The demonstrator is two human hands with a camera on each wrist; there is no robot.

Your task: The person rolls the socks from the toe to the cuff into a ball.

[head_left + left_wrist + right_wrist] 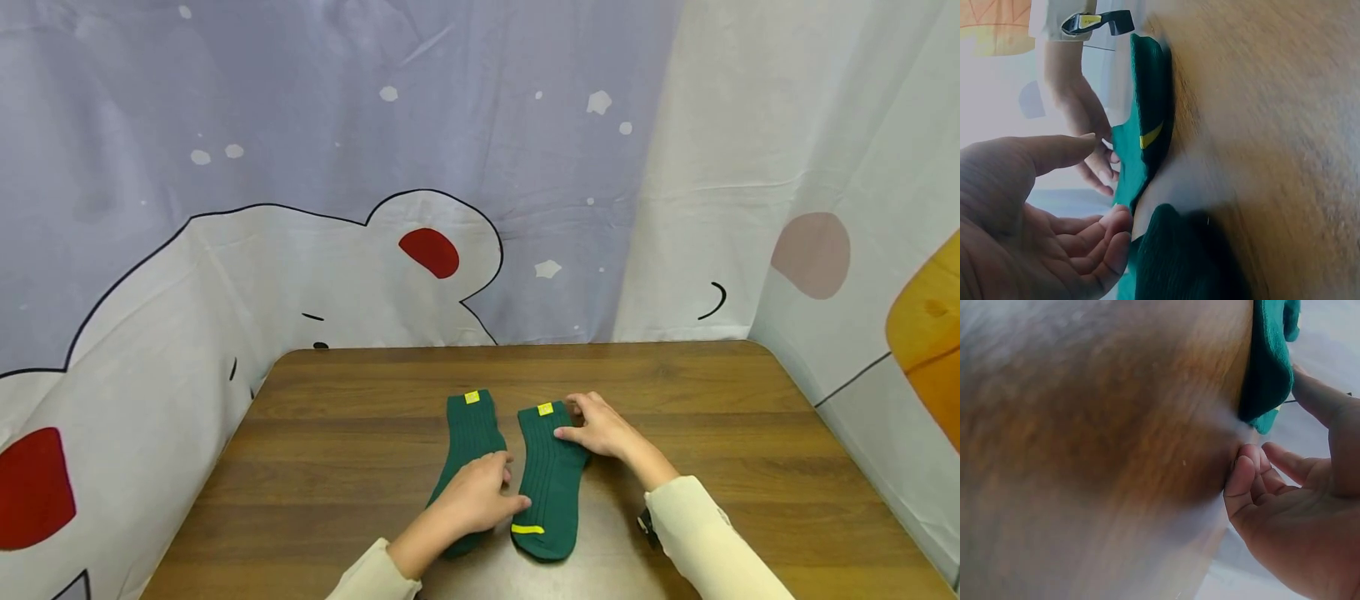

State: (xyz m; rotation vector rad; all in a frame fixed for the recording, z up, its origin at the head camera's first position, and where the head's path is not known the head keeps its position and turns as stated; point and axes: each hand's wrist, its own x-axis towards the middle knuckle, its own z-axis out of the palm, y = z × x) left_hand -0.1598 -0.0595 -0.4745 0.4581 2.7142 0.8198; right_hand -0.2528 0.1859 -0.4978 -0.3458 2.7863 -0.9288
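Two dark green ribbed socks lie side by side on the table, each with a yellow label at its cuff. The left sock is partly hidden under my left hand, whose thumb reaches over toward the right sock. In the left wrist view this hand has thumb and loosely bent fingers apart, nothing between them. My right hand is at the right sock's cuff end, thumb over its edge and fingers beside it. The right wrist view shows those fingers at the tabletop, not wrapped round the sock.
The brown wooden table has rounded far corners. A printed cloth curtain hangs behind it and along both sides. A dark strapped device sits on the right wrist, at the pale sleeve.
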